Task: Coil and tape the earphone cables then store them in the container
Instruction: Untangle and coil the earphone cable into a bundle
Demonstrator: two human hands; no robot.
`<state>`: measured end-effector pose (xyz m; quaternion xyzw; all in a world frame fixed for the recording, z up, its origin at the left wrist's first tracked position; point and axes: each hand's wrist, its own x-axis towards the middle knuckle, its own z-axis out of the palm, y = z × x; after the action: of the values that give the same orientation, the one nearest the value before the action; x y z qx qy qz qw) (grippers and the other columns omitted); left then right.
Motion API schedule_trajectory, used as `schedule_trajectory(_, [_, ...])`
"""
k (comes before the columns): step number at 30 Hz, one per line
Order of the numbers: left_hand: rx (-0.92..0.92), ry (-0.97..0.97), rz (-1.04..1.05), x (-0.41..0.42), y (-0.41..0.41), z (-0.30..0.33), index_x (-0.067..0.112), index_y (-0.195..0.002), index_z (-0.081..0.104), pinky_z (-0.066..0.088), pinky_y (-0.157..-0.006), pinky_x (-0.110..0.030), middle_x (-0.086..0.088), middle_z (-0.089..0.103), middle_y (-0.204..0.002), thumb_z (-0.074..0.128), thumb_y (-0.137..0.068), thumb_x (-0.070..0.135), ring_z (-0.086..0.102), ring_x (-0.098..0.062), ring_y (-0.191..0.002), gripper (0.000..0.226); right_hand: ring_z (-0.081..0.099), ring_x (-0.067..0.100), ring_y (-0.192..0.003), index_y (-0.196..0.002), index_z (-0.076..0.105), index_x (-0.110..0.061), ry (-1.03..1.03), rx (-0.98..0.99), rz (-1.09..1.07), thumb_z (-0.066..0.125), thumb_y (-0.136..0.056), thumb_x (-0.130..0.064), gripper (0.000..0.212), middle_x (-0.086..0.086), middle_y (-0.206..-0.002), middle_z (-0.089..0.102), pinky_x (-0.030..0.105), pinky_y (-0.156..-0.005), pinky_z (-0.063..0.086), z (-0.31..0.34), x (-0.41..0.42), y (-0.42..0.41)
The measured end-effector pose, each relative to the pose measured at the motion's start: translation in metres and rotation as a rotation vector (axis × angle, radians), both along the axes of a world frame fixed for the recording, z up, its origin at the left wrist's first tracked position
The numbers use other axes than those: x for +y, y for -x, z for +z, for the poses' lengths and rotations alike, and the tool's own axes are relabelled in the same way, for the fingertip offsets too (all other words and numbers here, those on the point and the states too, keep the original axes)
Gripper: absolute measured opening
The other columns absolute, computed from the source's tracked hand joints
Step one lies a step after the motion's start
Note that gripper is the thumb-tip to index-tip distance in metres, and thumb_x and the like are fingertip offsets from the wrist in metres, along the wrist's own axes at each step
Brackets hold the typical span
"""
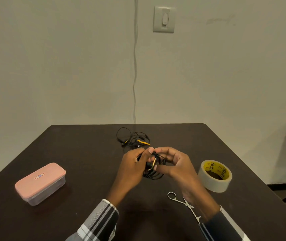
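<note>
Earphone cable (pixel 153 172), a light, floppy black bundle, hangs above the table's (pixel 90 153) middle, pinched by the left hand (pixel 132 166) and right hand (pixel 175 164); best gripped across all loops (they spring apart). The container (pixel 40 183), lid shut, sits near the left edge, contents hidden.
</note>
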<state>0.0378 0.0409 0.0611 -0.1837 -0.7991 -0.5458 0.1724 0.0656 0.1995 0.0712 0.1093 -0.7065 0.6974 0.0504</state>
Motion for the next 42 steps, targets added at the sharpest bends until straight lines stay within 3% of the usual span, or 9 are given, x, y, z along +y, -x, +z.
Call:
schedule_trajectory(4, [-0.013, -0.097, 0.051, 0.0, 0.001, -0.001, 0.007, -0.066, 0.062, 0.037, -0.055, -0.023, 0.003, 0.058, -0.058, 0.049, -0.096, 0.047, 0.05, -0.005, -0.054, 0.052, 0.056, -0.002, -0.1, -0.111, 0.072, -0.036, -0.365, 0.244, -0.229, 0.085, -0.073, -0.009, 0.048, -0.018, -0.111, 0.062, 0.023, -0.077, 0.053, -0.002, -0.003, -0.002])
schedule_trajectory(9, [-0.056, -0.183, 0.072, 0.001, 0.004, -0.001, 0.009, -0.066, 0.063, 0.039, -0.054, -0.025, 0.002, 0.057, -0.056, 0.052, -0.099, 0.041, 0.051, -0.008, -0.054, 0.047, 0.061, 0.004, -0.082, -0.107, 0.076, -0.035, -0.565, 0.5, -0.274, 0.081, -0.08, -0.011, 0.037, -0.015, -0.095, 0.06, 0.016, -0.066, 0.052, -0.01, -0.012, -0.001])
schedule_trajectory(13, [-0.133, -0.325, 0.045, 0.001, 0.003, 0.0, 0.008, -0.069, 0.062, 0.043, -0.047, -0.015, 0.004, 0.06, -0.056, 0.054, -0.099, 0.04, 0.062, -0.005, -0.051, 0.045, 0.068, 0.003, -0.087, -0.105, 0.076, -0.031, -0.492, 0.476, -0.245, 0.079, -0.082, -0.007, 0.033, -0.016, -0.098, 0.069, 0.026, -0.074, 0.059, -0.013, -0.012, 0.002])
schedule_trajectory(18, [-0.118, -0.325, 0.088, 0.0, 0.003, 0.0, 0.009, -0.066, 0.063, 0.041, -0.049, -0.013, 0.007, 0.059, -0.055, 0.055, -0.099, 0.04, 0.052, 0.0, -0.051, 0.046, 0.071, 0.002, -0.096, -0.11, 0.075, -0.028, -0.422, 0.346, -0.15, 0.066, -0.081, 0.002, 0.043, -0.014, -0.103, 0.075, 0.033, -0.086, 0.06, -0.014, -0.016, 0.003])
schedule_trajectory(22, [-0.089, -0.268, 0.166, -0.001, 0.005, 0.0, 0.015, -0.063, 0.062, 0.04, -0.051, -0.012, 0.008, 0.06, -0.055, 0.055, -0.099, 0.04, 0.054, 0.0, -0.052, 0.045, 0.071, 0.003, -0.101, -0.111, 0.072, -0.031, -0.323, 0.234, -0.016, 0.069, -0.077, -0.015, 0.038, -0.013, -0.106, 0.076, 0.029, -0.092, 0.057, -0.011, -0.018, 0.0])
schedule_trajectory(26, [-0.075, -0.224, 0.161, 0.0, 0.004, -0.001, 0.012, -0.065, 0.064, 0.044, -0.053, -0.018, 0.006, 0.064, -0.059, 0.055, -0.098, 0.04, 0.058, -0.002, -0.055, 0.044, 0.073, 0.004, -0.093, -0.108, 0.075, -0.021, -0.408, 0.237, -0.13, 0.08, -0.078, -0.011, 0.032, -0.009, -0.098, 0.077, 0.036, -0.089, 0.059, -0.009, -0.021, 0.001])
schedule_trajectory(31, [-0.008, -0.14, 0.112, 0.003, 0.0, -0.004, 0.012, -0.066, 0.063, 0.044, -0.05, -0.011, 0.011, 0.066, -0.06, 0.057, -0.098, 0.033, 0.06, 0.001, -0.051, 0.039, 0.072, 0.011, -0.087, -0.108, 0.073, -0.029, -0.815, 0.381, -0.328, 0.068, -0.086, -0.016, 0.027, -0.008, -0.093, 0.077, 0.036, -0.076, 0.059, -0.007, -0.022, -0.001])
schedule_trajectory(37, [0.06, -0.073, 0.14, 0.001, -0.001, -0.003, 0.024, -0.063, 0.061, 0.039, -0.052, -0.011, 0.017, 0.063, -0.059, 0.056, -0.098, 0.033, 0.056, 0.002, -0.053, 0.036, 0.069, -0.002, -0.074, -0.092, 0.073, -0.029, -0.611, 0.246, -0.29, 0.077, -0.076, -0.019, 0.019, -0.014, -0.077, 0.073, 0.028, -0.07, 0.059, -0.003, -0.022, 0.0])
schedule_trajectory(42, [0.072, -0.126, 0.072, 0.003, -0.002, -0.004, 0.016, -0.068, 0.064, 0.043, -0.056, -0.01, 0.01, 0.065, -0.064, 0.055, -0.096, 0.038, 0.061, 0.0, -0.058, 0.037, 0.067, 0.001, -0.07, -0.084, 0.06, -0.031, -0.555, 0.174, -0.245, 0.08, -0.071, -0.019, 0.026, -0.013, -0.076, 0.07, 0.028, -0.067, 0.058, -0.006, -0.023, 0.005])
